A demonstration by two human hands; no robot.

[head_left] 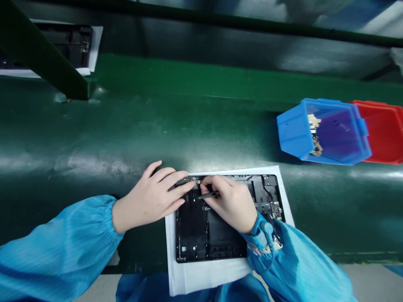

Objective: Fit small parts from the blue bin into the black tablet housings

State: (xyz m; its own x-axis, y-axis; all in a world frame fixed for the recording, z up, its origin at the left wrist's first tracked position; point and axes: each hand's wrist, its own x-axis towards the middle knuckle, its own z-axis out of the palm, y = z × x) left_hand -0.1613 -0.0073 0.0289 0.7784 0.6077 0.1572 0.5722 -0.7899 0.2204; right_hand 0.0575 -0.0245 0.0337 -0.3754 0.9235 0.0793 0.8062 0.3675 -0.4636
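An opened black tablet housing (201,235) lies on a white sheet (204,277) on the green belt. My left hand (151,197) rests on the housing's upper left edge, its fingers stretched out and pressing down near a small part. My right hand (231,201) is closed in a pinch at the same top edge. It holds thin dark tweezers (208,195) whose tip points left, and its fingertips meet the left fingertips over the small part (197,181). Both arms wear blue sleeves, and a wrist strap (266,230) sits on the right wrist.
A blue bin (324,132) with small metal parts lies tipped on the belt at the right, with a red bin (384,134) behind it. Another black housing on a white sheet (72,42) is at the far left. A dark green beam (40,54) crosses the upper left.
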